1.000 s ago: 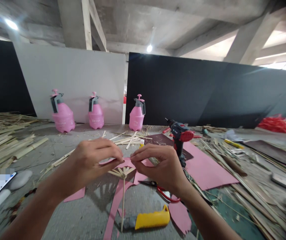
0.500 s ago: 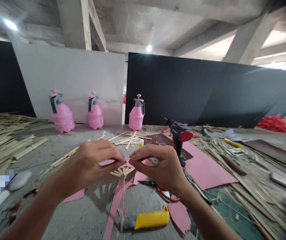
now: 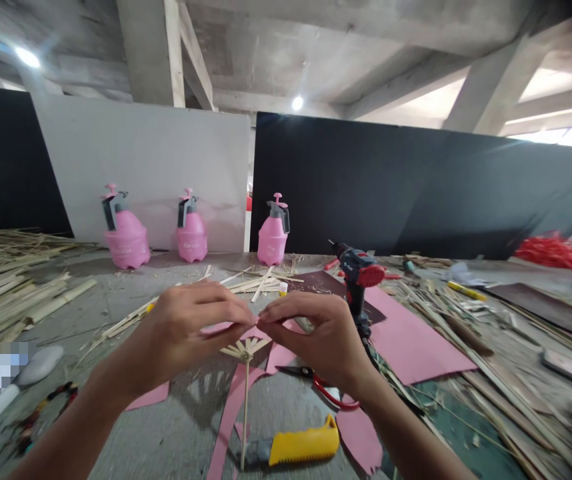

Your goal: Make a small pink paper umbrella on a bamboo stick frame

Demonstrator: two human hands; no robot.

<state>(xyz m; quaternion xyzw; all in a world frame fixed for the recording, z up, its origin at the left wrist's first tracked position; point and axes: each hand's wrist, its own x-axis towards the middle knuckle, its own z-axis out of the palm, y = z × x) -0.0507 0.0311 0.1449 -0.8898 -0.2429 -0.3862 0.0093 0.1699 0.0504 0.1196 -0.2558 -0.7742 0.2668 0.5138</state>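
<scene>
My left hand (image 3: pixel 199 323) and my right hand (image 3: pixel 316 327) meet at the centre, each with thumb and fingers pinched together. Pink paper (image 3: pixel 253 332) shows at and just below the fingertips, and both hands seem to grip its edge. Under it spread the pale bamboo ribs (image 3: pixel 246 348) of a small frame, fanned out from the top of a thin upright stick (image 3: pixel 245 413). My hands hide part of the ribs and paper. Below my right hand lie red-handled scissors (image 3: pixel 333 393), blades pointing left. A yellow-handled tool (image 3: pixel 305 441) rests near the stick's foot.
A cordless drill (image 3: pixel 359 273) stands beyond my right hand beside a large pink sheet (image 3: pixel 419 340). Three pink spray bottles (image 3: pixel 272 239) stand along the back panels. Bamboo strips (image 3: pixel 26 297) are heaped left, with more scraps at right. A glue stick (image 3: pixel 283 289) stands behind my hands.
My fingertips have shifted slightly and now sit closer together at the pink paper. The view has tilted up a little; the objects on the surface stay put.
</scene>
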